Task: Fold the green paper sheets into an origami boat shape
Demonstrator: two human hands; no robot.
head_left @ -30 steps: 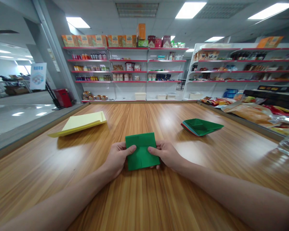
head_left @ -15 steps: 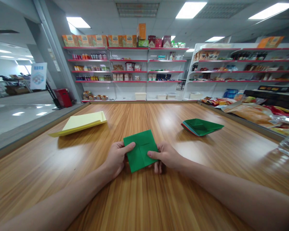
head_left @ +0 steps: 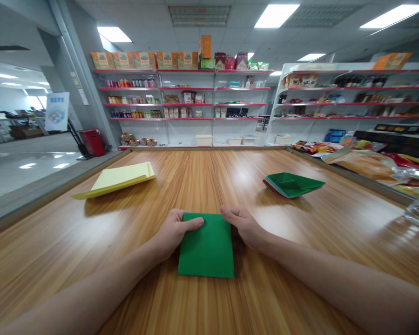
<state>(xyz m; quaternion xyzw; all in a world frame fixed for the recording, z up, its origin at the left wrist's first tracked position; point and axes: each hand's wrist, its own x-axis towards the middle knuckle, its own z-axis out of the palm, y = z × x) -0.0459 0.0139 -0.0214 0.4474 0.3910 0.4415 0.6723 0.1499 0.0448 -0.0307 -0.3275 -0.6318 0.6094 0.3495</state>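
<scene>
Before me, a wood-grain table [head_left: 209, 167] faces stocked, red-edged white shelves [head_left: 188, 103] beneath bright ceiling panels [head_left: 277, 16], while a glossy pale floor [head_left: 42, 165] stretches past a gray column [head_left: 87, 88] on the left.

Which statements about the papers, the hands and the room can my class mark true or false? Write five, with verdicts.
1. The left hand holds the green square with its thumb on top. True.
2. The yellow paper lies to the right of the green square. False: it lies to the left.
3. The folded stack on the right has green on top, with red and blue at its edge. True.
4. The right hand is on the folded stack. False: it is at the green square's upper right corner.
5. The red box stands on the wooden table. False: it stands beyond the table, on the left.
</scene>
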